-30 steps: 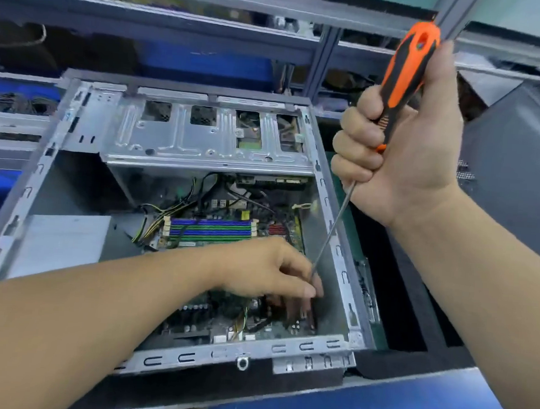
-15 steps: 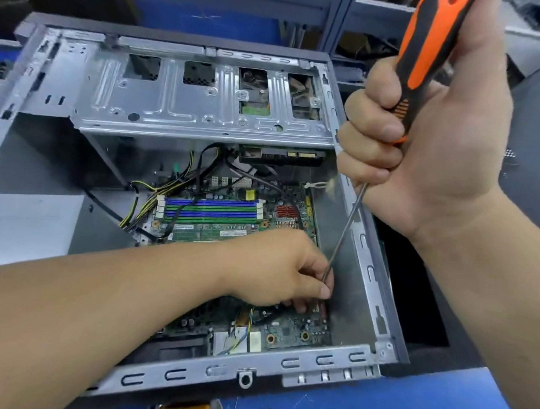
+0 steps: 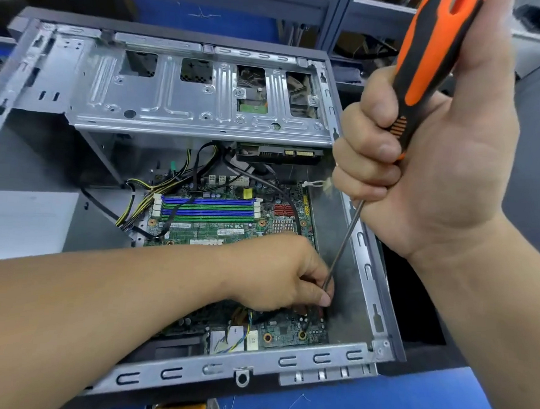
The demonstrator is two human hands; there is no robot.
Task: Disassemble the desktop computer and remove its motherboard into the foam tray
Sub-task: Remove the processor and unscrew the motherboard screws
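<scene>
The right hand (image 3: pixel 429 163) is raised, fingers wrapped in a fist around a screwdriver handle (image 3: pixel 429 56). The left forearm is extended across; the left hand (image 3: pixel 277 271) is held low, fingertips pinched at the shaft.

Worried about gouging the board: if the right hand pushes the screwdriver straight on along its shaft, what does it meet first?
The right hand aims the screwdriver down-left at the motherboard's near right corner. Its tip seems already at a gold-ringed screw hole, so it would likely meet that first; depth is unclear.

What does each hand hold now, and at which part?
The right hand grips the screwdriver by its orange-black handle. The left hand pinches its metal shaft low down, near the motherboard.
</scene>
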